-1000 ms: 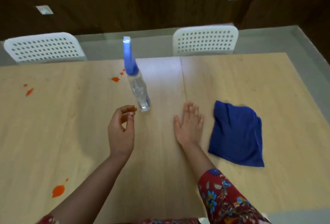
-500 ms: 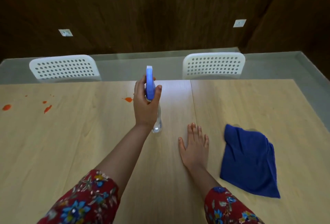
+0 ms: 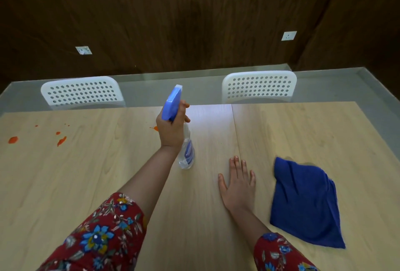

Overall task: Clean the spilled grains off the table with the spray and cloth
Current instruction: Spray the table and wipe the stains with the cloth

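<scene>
My left hand (image 3: 171,129) is wrapped around the neck of a clear spray bottle (image 3: 187,151) with a blue trigger head, whose base rests on or just above the wooden table (image 3: 303,132). My right hand (image 3: 238,181) lies flat on the table, palm down, fingers apart, holding nothing. A crumpled blue cloth (image 3: 305,201) lies just right of that hand, not touching it. Orange spill spots sit at the far left (image 3: 13,140), (image 3: 61,141), and one small orange spot (image 3: 154,128) shows just left of my left hand.
Two white perforated chairs (image 3: 81,92), (image 3: 259,85) stand at the table's far edge. A seam (image 3: 236,136) runs down the table between two boards. A dark wood wall with sockets rises behind.
My left hand reached forward from the table and closed around the spray bottle's neck. The view tilted upward. My right hand and the cloth stayed in place.
</scene>
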Motion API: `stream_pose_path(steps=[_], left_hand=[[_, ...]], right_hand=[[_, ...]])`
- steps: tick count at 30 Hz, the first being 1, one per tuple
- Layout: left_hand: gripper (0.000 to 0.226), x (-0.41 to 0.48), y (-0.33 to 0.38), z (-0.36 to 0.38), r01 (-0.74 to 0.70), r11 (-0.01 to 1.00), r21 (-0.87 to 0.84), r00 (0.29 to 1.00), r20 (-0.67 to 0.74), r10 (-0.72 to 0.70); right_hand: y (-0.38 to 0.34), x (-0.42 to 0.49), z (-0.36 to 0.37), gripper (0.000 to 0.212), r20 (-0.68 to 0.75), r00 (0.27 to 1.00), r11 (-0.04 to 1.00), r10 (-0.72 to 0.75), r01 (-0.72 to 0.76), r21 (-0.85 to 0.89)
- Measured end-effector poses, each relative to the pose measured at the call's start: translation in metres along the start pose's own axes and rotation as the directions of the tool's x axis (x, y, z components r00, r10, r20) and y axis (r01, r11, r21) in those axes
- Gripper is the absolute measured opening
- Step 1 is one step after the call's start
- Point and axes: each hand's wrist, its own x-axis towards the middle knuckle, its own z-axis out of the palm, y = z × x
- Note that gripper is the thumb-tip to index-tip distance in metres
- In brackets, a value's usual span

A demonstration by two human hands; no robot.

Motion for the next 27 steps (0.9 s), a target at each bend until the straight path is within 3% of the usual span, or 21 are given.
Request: stream_pose_path(steps=[2,5,8,10,18,27], left_hand=[[0.009,0.0,0.003,-0.001,0.046,0.998,0.036,0.988,0.143,-0.051],[0.03,0.005,-0.002,0.006,0.158,0.92,0.359,0.908,0.313,-0.278],[0.047,0.006,-0.01,0.012,0.277,0.766,0.58,0.782,0.328,-0.53],[0.049,0.005,-0.016,0.014,0.292,0.704,0.647,0.732,0.324,-0.6],[0.049,0.032,-0.022,-0.006,0.328,0.757,0.565,0.843,0.187,-0.505],[0.049,0.05,-0.019,-0.076,0.386,0.688,0.614,0.847,0.06,-0.528]], right_hand=[[-0.001,0.0,0.0,0.073,-0.002,1.0,1.0,-0.001,0.001,0.003],[-0.002,0.001,-0.001,0.074,-0.009,1.0,1.0,0.002,-0.002,0.018],[-0.003,0.001,0.0,0.073,-0.03,1.0,1.0,0.008,-0.007,0.023],[-0.002,0.0,-0.001,0.073,-0.027,1.0,1.0,0.011,-0.011,0.019],[-0.001,0.0,0.0,0.072,-0.038,0.999,1.0,0.008,-0.008,0.005],[-0.001,0.0,0.001,0.073,-0.034,0.999,1.0,0.013,-0.013,-0.019]])
